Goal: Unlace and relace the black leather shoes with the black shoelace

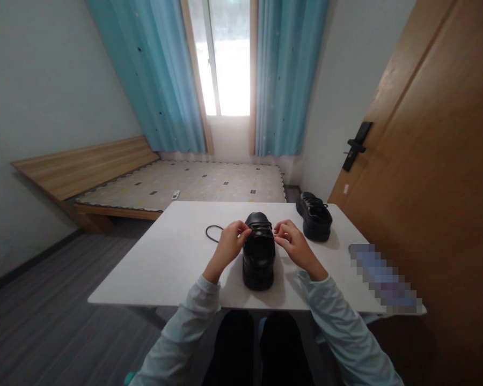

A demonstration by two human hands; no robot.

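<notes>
A black lace-up shoe point(258, 268) stands on the white table in front of me, its heel toward me and its toe pointing away. At its left edge my left hand point(231, 244) is closed in a pinch on the shoelace by the eyelets. A loop of black shoelace point(213, 227) sticks out on the table beyond that hand's left side. My right hand point(294, 242) pinches at the shoe's right edge, level with the laces, where a thin bit of lace seems to run into the fingertips. The fingers partly hide the lace ends.
Another black shoe point(316, 217) stands at the table's far right. A blurred-out flat item point(384, 279) lies along the right edge of the white table point(153, 268). Behind the table is a bed point(209, 185) with a small white object point(176, 194) on it. A wooden door point(434, 161) is on the right.
</notes>
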